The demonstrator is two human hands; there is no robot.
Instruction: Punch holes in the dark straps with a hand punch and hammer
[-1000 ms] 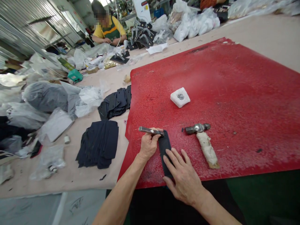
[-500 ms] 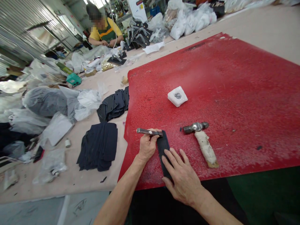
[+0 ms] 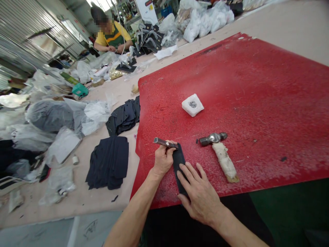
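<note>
My left hand [image 3: 163, 158] grips a metal punch [image 3: 164, 142], tilted, its lower end at the top of a dark, narrow strip-like piece [image 3: 180, 157]. That piece lies on the red mat [image 3: 257, 96] near its front edge. Fingers stretched out, my right hand [image 3: 197, 192] rests flat on the lower part of the piece and hides some of it. To the right of my hands lies a ball-peen hammer [image 3: 218, 151] with a wrapped pale handle; neither hand touches it. A white block [image 3: 192, 105] with a dark smudge on top sits farther back on the mat.
Left of the mat are a stack of dark pieces [image 3: 108, 163] and a looser pile of them [image 3: 124, 116]. Plastic bags [image 3: 51, 115] cover the left side of the table. Across the table, a person in a yellow top [image 3: 111, 36] works with both hands.
The outer end of the punch has swung slightly to the right, so it stands a little steeper. My right hand stays flat on the dark piece. The whole view has shifted slightly.
</note>
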